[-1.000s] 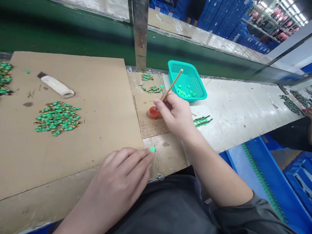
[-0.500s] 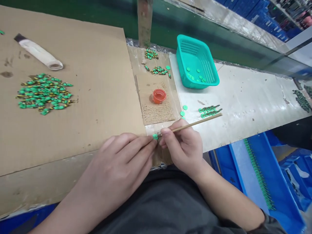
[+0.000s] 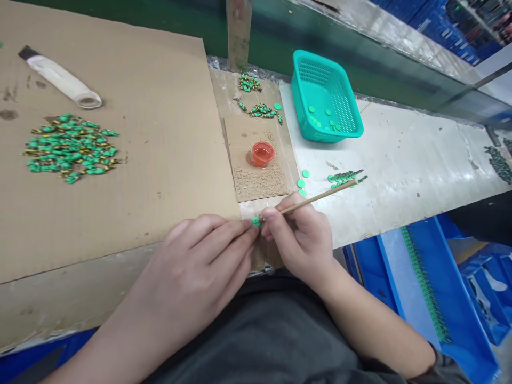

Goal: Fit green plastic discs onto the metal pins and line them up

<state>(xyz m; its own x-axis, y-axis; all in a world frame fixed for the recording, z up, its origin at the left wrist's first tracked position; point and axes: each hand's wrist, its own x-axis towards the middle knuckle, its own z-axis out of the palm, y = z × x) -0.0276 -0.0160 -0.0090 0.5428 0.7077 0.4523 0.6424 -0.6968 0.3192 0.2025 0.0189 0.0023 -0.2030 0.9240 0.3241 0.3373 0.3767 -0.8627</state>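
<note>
My left hand (image 3: 208, 256) is closed, its fingertips pinching a small green piece (image 3: 255, 221) at the table's near edge. My right hand (image 3: 302, 237) grips a thin wooden stick (image 3: 320, 199) like a pen, its lower end down beside the green piece. That lower tip is hidden by my fingers. Just beyond my hands a small red cup (image 3: 263, 154) of liquid stands on a speckled cardboard piece (image 3: 256, 184). Green discs (image 3: 301, 183) lie beyond my right hand, near rows of small figures on green bases (image 3: 344, 178).
A heap of green-and-yellow figures (image 3: 72, 146) and a white roll (image 3: 62, 80) lie on cardboard at left. Smaller clusters (image 3: 262, 110) sit behind the cup. A teal basket (image 3: 326, 133) holds several green discs. Blue bins (image 3: 444, 277) stand below the table at right.
The stick's upper end has dipped slightly and swung a little to the left. Both hands keep their hold in nearly the same place; the whole view has shifted slightly.
</note>
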